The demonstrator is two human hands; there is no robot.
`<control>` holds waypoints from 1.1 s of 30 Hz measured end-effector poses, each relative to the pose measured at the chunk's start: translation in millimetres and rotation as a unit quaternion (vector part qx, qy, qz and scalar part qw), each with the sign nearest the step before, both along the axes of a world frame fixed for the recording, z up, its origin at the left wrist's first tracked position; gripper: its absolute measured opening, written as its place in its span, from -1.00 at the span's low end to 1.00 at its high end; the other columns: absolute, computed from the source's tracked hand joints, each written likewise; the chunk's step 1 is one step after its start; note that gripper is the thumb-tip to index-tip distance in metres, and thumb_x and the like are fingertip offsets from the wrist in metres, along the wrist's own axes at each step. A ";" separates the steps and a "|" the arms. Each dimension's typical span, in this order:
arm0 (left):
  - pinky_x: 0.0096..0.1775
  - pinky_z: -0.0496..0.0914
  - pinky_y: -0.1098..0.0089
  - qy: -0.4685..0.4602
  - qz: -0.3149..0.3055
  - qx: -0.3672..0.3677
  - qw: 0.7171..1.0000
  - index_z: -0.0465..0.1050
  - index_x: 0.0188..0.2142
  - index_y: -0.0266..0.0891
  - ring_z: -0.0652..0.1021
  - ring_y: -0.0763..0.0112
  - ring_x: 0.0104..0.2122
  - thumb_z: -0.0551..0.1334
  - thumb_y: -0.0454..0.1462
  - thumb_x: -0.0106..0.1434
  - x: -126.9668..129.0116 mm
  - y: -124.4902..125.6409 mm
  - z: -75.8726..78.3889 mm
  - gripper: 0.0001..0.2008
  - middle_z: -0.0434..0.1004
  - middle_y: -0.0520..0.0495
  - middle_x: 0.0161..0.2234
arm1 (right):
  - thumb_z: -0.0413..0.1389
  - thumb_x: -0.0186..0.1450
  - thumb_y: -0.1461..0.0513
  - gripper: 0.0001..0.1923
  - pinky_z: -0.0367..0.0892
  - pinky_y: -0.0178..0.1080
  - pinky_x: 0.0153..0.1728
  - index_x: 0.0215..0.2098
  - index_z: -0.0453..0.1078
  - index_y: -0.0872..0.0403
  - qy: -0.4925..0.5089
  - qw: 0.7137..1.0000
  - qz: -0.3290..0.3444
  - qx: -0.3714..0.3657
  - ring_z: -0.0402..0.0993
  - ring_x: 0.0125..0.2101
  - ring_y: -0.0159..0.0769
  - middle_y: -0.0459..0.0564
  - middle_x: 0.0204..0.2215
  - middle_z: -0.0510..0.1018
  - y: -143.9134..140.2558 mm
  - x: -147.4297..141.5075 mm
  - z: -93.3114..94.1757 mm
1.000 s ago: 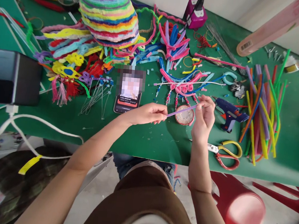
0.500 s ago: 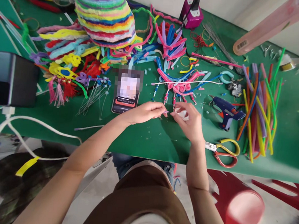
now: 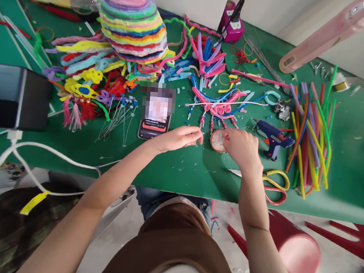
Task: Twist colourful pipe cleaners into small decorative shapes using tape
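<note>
My left hand (image 3: 184, 138) hovers over the table with thumb and fingers pinched together. What sits in that pinch is too small to name. My right hand (image 3: 243, 148) reaches over a small round dish (image 3: 217, 141) of tiny whitish beads, its curled fingertips at the beads. Anything between those fingertips is hidden. Just beyond both hands lies a pink and blue pipe-cleaner piece (image 3: 221, 108) with beaded strands (image 3: 211, 123) hanging toward me. A thin white beaded strand (image 3: 226, 104) lies across it.
A phone (image 3: 154, 127) lies left of my hands, near beaded wires (image 3: 120, 114) and a striped fuzzy hat (image 3: 134, 26). To the right are a blue glue gun (image 3: 274, 138), scissors (image 3: 275, 178) and a bundle of pipe cleaners (image 3: 312, 139). A black box (image 3: 18, 96) stands far left.
My right hand has moved right and turned over, its fingers now down at the bead dish, which shows more. My left hand stays nearly in place, still pinched. The view has shifted slightly.
</note>
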State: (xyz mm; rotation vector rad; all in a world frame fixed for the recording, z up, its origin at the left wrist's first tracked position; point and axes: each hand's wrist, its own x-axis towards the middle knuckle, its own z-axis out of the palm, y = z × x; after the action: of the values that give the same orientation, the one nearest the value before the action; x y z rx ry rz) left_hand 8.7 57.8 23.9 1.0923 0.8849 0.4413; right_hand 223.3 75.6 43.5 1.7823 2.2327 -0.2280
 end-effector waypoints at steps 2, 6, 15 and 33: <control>-0.52 0.03 0.47 -0.003 0.006 0.001 1.000 0.34 -0.35 -0.26 0.13 0.55 -0.57 0.05 -0.07 0.39 -0.4 1.0 -0.6 -0.67 0.07 0.11 -0.56 | 0.04 0.15 0.37 -0.75 0.16 -0.23 -0.45 -0.26 0.47 0.02 0.015 1.000 0.009 0.010 0.54 -0.40 -0.14 0.08 -0.34 0.64 1.9 -0.4 1.4; -0.53 0.03 0.49 -0.004 0.015 0.011 1.000 0.33 -0.38 -0.26 0.11 0.56 -0.59 0.08 -0.07 0.37 -0.3 2.3 0.9 -0.68 0.04 0.13 -0.58 | 0.06 0.10 0.34 -0.83 0.27 -0.26 -0.43 -0.34 0.39 0.03 0.232 0.970 -0.029 0.065 0.50 -0.43 -0.28 -0.05 -0.42 0.58 -2.5 2.9 -2.2; -0.51 0.06 0.49 -0.005 -0.008 0.058 0.998 0.42 -0.35 -0.28 0.16 0.56 -0.56 0.11 -0.03 0.34 1.5 -0.8 -1.3 -0.64 0.12 0.10 -0.56 | 0.27 0.12 0.20 -0.76 0.50 -0.25 -0.34 -0.39 0.25 -0.01 0.698 0.707 -0.101 0.046 0.58 -0.37 -0.36 -0.17 -0.47 0.51 -18.7 -19.1 -27.1; -0.51 0.04 0.47 -0.031 -0.022 0.066 0.997 0.48 -0.26 -0.32 0.15 0.56 -0.56 0.09 -0.08 0.36 -1.5 -1.8 2.5 -0.66 0.13 0.10 -0.55 | 0.28 0.20 0.13 -0.74 0.61 -0.32 -0.35 -0.27 0.28 -0.03 0.755 0.647 -0.108 -0.010 0.66 -0.36 -0.38 -0.12 -0.26 0.61 -34.2 -33.6 -36.4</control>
State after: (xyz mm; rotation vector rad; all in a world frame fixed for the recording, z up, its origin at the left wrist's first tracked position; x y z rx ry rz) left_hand 7.2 56.0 26.4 1.2102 0.7839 0.4989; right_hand 189.7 41.4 7.0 2.0272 2.5757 -2.5927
